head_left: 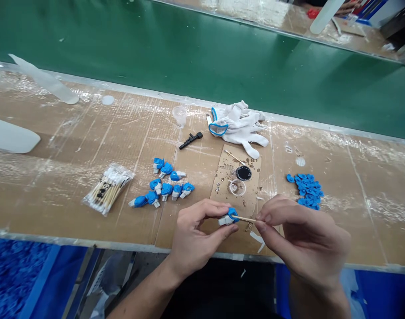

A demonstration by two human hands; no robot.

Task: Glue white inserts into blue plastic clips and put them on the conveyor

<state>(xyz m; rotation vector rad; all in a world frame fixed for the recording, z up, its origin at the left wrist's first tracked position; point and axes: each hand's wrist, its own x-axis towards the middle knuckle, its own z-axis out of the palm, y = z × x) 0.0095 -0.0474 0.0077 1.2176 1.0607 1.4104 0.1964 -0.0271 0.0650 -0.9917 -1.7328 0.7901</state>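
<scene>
Between the thumb and fingers of my left hand (202,235) is a small blue and grey plastic part (226,219). My right hand (302,239) pinches a thin wooden stick (245,219), whose far end touches the blue portion of that part. Just beyond my hands, a cup of black liquid (244,173) and a clear cup (237,188) stand on a stained cardboard piece (218,188). A cotton swab (234,157) lies by the black cup. Several similar blue and grey parts (166,189) are grouped left of my left hand.
A bag of cotton swabs (108,188) lies to the left, and a pile of small blue pieces (308,190) to the right. White gloves (240,126) and a black plastic piece (190,140) lie further back. Behind the cardboard-covered table runs a green surface (139,53).
</scene>
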